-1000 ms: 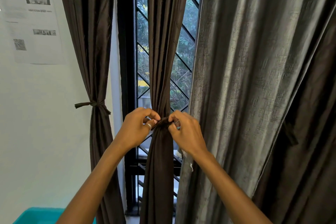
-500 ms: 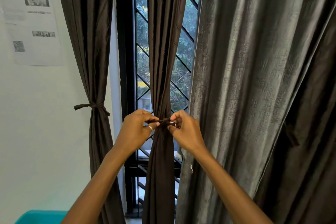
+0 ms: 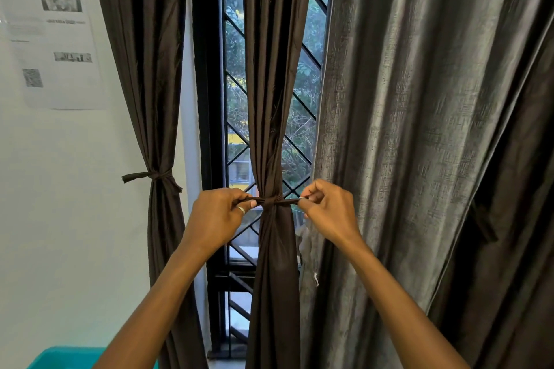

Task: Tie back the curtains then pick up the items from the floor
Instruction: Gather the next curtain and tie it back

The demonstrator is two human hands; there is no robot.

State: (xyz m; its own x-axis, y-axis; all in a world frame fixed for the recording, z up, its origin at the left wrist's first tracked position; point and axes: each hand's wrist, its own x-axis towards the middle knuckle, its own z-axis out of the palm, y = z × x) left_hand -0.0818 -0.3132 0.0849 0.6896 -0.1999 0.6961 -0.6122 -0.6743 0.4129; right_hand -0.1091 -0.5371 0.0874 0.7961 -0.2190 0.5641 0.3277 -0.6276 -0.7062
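A home room — draped curtains (image 3: 275, 69), grilled window (image 3: 236, 105)

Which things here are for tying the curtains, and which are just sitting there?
For the job:
middle brown curtain
tie band, its ends pinched by left hand and right hand
left brown curtain, already tied
grey curtain, hanging loose

Just there:
paper sheet on the wall
teal tub
window grille

We see the left hand (image 3: 215, 219) and the right hand (image 3: 329, 213) each pinching one end of a dark tie (image 3: 271, 200) drawn taut around the gathered middle curtain (image 3: 274, 99). At nine o'clock from it hangs a brown curtain (image 3: 150, 69), already tied. At three o'clock a grey curtain (image 3: 404, 129) hangs loose.
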